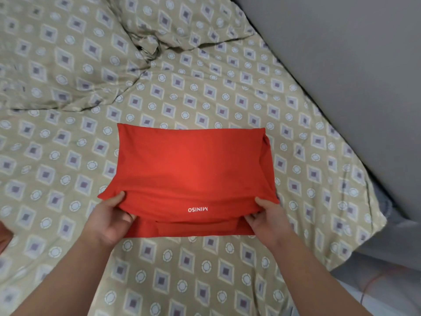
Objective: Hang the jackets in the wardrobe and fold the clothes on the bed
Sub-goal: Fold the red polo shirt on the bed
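Hands (110,216) (267,218) partly under red shirt (191,160)

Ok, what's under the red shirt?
The red MINISO shirt lies on the patterned bedsheet. The left hand and right hand grip its near edge; anything beneath is covered.

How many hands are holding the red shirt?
2. The left hand grips the red shirt at its near left corner. The right hand grips its near right corner. No other hand shows.
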